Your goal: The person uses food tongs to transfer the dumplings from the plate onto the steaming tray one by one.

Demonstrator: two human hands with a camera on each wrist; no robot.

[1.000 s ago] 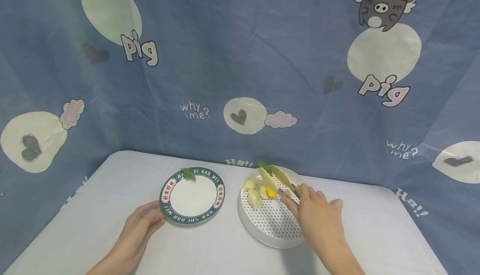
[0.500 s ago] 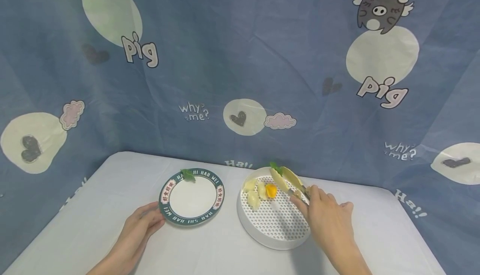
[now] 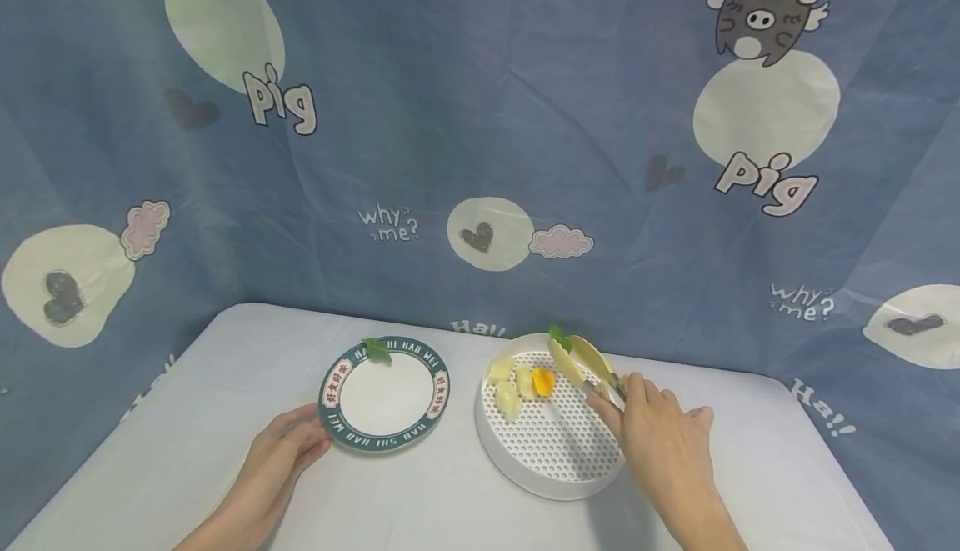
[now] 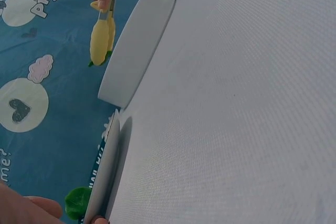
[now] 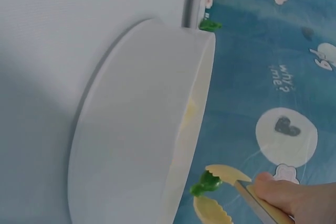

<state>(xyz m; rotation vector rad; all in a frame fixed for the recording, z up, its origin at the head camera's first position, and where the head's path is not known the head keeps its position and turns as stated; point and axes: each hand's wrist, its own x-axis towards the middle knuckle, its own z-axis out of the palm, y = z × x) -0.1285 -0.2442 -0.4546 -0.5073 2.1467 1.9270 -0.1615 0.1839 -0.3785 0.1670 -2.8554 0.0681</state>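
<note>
My left hand pinches the left rim of a round white plate with a green lettered border. A green leaf-like piece lies on that plate's far rim. My right hand grips tongs with yellow scalloped tips, over the right side of a white round steamer tray with a perforated floor. Between the tong tips is a second green piece, seen in the right wrist view above the tray's rim. Inside the tray, several pale yellow dumpling-like pieces sit beside an orange piece.
A white cloth covers the table, with the plate and the tray standing side by side on it. Behind the far edge hangs a blue curtain with cartoon prints.
My right hand and the tongs have moved right, with the green piece between the tips. The orange piece, partly covered before, now shows fully. My left hand has stayed at the plate.
</note>
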